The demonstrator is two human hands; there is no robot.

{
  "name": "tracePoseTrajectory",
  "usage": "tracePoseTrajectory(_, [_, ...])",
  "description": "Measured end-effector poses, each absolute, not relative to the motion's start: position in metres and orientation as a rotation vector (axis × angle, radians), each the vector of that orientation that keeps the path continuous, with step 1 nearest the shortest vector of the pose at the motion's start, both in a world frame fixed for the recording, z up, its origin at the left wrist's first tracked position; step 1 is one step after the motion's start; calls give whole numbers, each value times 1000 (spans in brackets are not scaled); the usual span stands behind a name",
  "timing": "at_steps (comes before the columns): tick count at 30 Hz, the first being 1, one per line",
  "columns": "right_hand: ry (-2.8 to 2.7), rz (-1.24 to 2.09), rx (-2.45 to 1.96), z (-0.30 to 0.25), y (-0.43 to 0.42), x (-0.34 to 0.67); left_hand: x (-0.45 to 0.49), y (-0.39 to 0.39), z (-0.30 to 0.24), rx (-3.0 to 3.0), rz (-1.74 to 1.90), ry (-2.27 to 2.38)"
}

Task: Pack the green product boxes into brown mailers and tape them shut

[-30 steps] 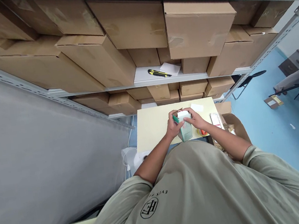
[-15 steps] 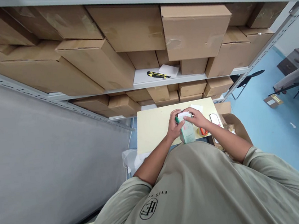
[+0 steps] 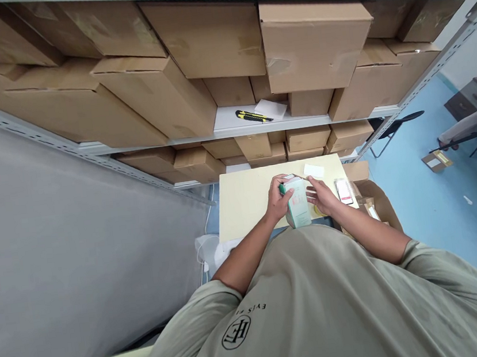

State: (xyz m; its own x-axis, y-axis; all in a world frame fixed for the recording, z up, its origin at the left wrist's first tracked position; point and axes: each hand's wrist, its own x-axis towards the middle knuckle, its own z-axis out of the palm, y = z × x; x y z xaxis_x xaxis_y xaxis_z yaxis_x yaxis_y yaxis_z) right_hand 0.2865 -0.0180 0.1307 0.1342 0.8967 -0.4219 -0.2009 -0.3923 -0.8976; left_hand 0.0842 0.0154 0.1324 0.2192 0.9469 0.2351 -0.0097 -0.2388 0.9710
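Carton position: The pale green carton was found standing roughly upright, slightly tilted, over the near edge of the pale yellow table, just in front of the shirt. Whether its lower end rested on anything could not be determined.
Left-hand grip: The left hand gripped the carton from its left side, fingers wrapped about the back and upper corner, thumb pressed on the front face.
Right-hand fingers: The right hand stood just beside the carton's right side, fingers loosely spread and not closed around it. Contact between its fingertips and the upper edge could not be confirmed.
Carton top: Pale flap material showed at the upper end; whether it was fully closed could not be told.
Step in hand: Judged to be work on the carton's upper end, the left hand steadying and the right attending to the edge.
Next move: In this inspector's judgement, it called for a firm left hold and careful placement of the right fingertips at the top edge, without crushing the walls.
Table items: A white card lay beyond the hands; a phone lay toward the right edge, near the cardboard box.
Shelf: A yellow-and-black utility knife lay there, well apart from both hands.
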Motion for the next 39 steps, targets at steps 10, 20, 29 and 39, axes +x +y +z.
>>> tracePoseTrajectory(10, [-1071,1183,-1271,163,2,283,95,15,133,1532,1039,867])
tracePoseTrajectory(20, [-1682,1082,-1138,181,19,289,99,14,126,1483,951,896])
tracePoseTrajectory(29, [-1719,1086,-1167,180,23,289,103,13,118,1376,995,883])
tracePoseTrajectory(39, [-1762,1083,-1166,179,23,290,104,10,107,1436,1030,916])
